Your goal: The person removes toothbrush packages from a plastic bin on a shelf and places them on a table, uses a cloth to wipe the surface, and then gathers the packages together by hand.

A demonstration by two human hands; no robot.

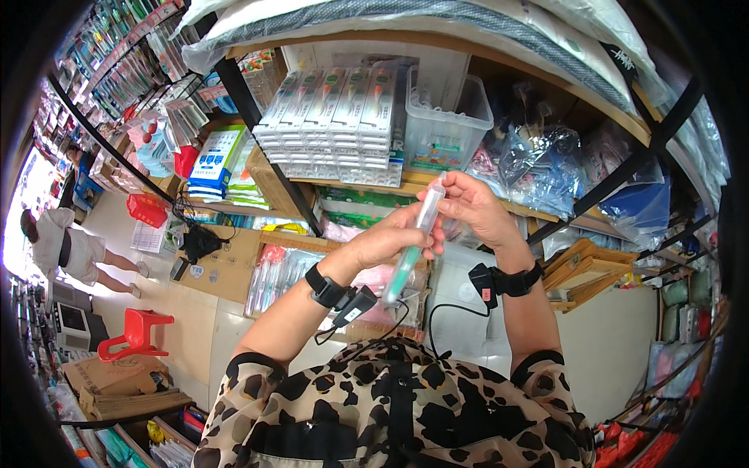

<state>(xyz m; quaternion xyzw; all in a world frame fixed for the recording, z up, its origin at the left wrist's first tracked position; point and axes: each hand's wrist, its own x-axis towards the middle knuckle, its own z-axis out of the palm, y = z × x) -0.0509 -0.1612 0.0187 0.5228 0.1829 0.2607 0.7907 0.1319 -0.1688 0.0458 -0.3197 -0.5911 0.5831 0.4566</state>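
Observation:
A slim clear plastic tube [424,222] with a teal-green length showing in its lower part is held tilted in front of my chest. My left hand [388,239] is closed around its middle, thumb lying along it. At the upper end, my right hand [474,209] pinches the tube between thumb and fingers. Whatever is inside the tube is too blurred to name. Straight ahead on the shelf, stacked white boxed packs [334,117] with clear fronts stand beside a translucent plastic bin [449,121].
Bagged cloth goods [542,168] fill the shelf's right side. Below are a carton of wrapped packs [285,277] and wooden frames [587,273]. A red stool [137,334] stands on the floor at left; a person [66,243] in white is farther off. Cables hang from both wrist straps.

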